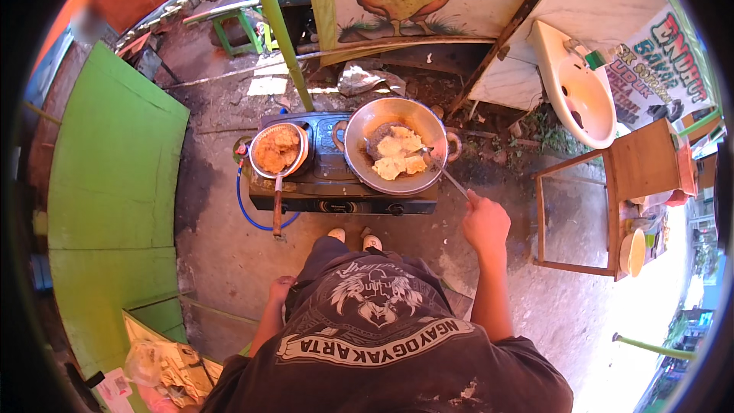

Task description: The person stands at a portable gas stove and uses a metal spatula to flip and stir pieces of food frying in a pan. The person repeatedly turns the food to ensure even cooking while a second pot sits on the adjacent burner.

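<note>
My right hand (486, 222) is closed around the handle of a metal spatula (453, 179), whose head rests among pale yellow pieces of frying food (392, 152). These lie in dark oil in a large two-handled metal wok (367, 113) on the right side of a two-burner gas stove (328, 155). On its left side, browned fried food (274, 153) fills a strainer with a wooden handle (277, 206), set over a round vessel. Beside my left thigh hangs my left hand (281, 287), its fingers partly curled; whether it holds anything is unclear.
A blue gas hose (239, 201) curves round the stove's left side. At the left stands a green panel (114, 183). A wash basin (573, 92) is on the upper right, above a wooden-framed table (573, 268). A green pole (281, 28) rises behind the stove.
</note>
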{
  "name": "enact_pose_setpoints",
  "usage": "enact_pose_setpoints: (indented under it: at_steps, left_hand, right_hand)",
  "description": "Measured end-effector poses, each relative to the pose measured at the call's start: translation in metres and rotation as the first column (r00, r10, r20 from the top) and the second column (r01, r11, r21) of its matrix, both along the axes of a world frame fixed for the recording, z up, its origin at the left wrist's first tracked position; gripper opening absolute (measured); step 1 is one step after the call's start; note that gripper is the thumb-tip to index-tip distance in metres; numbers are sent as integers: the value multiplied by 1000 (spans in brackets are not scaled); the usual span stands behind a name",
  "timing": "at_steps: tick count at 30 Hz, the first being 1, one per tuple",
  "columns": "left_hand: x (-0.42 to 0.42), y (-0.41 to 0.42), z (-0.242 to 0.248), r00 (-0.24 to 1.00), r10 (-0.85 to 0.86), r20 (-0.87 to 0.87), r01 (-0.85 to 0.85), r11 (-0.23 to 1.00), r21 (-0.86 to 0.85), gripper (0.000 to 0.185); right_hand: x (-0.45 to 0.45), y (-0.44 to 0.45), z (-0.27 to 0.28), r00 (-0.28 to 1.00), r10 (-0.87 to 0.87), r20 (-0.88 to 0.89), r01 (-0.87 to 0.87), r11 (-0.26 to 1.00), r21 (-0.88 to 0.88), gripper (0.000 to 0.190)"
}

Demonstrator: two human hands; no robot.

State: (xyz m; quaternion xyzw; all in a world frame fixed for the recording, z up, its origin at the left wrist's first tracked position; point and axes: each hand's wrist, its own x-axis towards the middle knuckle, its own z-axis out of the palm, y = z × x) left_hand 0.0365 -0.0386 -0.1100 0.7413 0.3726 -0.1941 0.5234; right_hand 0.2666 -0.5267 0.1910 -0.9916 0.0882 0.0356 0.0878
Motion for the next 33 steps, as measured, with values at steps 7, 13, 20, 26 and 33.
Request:
enact_pose_setpoints:
  at_steps: [7,13,20,26,33]
  left_hand:
    - [-9,6,-10,997,75,-11,-76,988,-132,26]
    - [-8,-4,3,993,110,-36,-114,987,-114,23]
    - [-8,-14,27,990,138,-25,-139,987,-78,26]
    - [-21,-3,-4,1000,-7,24,7,1000,-17,28]
    - [-20,9,-31,993,63,102,-50,991,-125,30]
  right_hand:
    - [6,8,-35,997,69,-28,-70,997,-36,32]
    - [24,21,-71,998,68,-8,-68,997,-23,32]
    - [28,30,-44,994,45,101,-49,998,43,34]
    - [44,41,-77,991,84,105,-97,987,129,36]
    - [36,48,-79,986,144,-80,-134,984,118,36]
